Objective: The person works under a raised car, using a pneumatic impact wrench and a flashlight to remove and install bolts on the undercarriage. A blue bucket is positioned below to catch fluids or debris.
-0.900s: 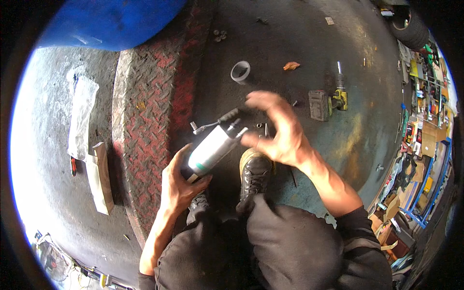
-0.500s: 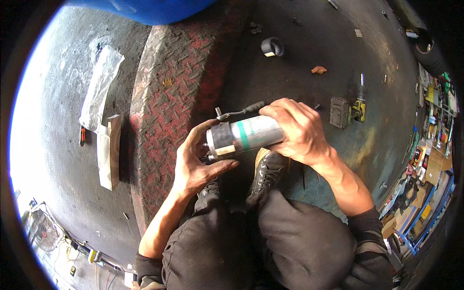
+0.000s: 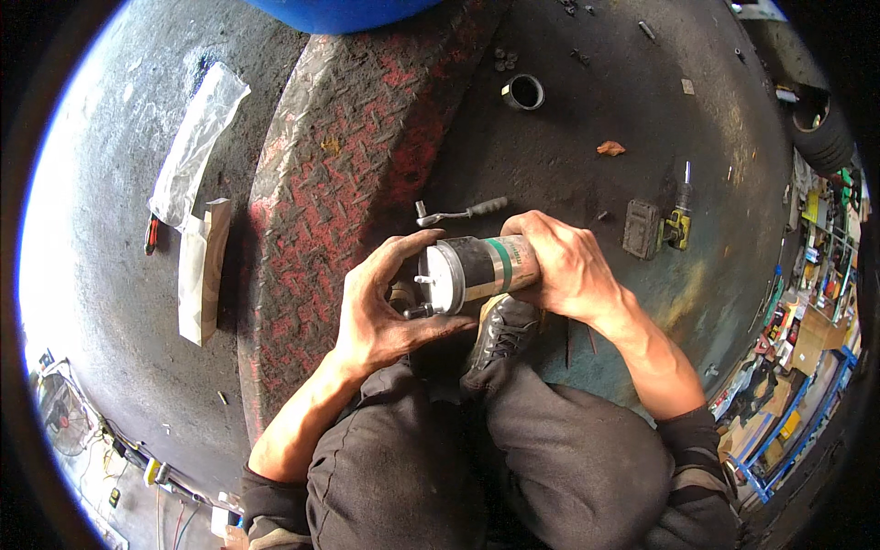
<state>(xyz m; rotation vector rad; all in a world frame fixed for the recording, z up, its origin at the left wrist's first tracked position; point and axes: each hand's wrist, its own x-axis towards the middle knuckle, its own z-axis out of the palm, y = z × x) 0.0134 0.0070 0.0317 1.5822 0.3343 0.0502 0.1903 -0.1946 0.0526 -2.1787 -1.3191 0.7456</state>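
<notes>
Between my hands is a silver cylindrical filter canister [image 3: 490,268] with a black band, a green stripe and small pipe stubs on its end face. My right hand [image 3: 570,270] wraps around its right end. Around the left end, my left hand [image 3: 378,298] curves its fingers above and its thumb below, leaving the end face in view. Just beyond the canister a ratchet wrench [image 3: 463,211] lies on the dark floor. Below the canister, my shoe [image 3: 506,332] is partly covered.
A red tread-plate ramp [image 3: 339,183] runs along the left, with an open carton [image 3: 202,275] and clear plastic bag [image 3: 200,137] beyond it. Right are a cordless driver [image 3: 678,225] and a black ring [image 3: 524,93]. A blue rounded object [image 3: 344,14] stands at the top.
The canister has turned, so its left end face and pipe stubs show more. It has shifted slightly right, and both hands still hold it. The whole view has moved a little.
</notes>
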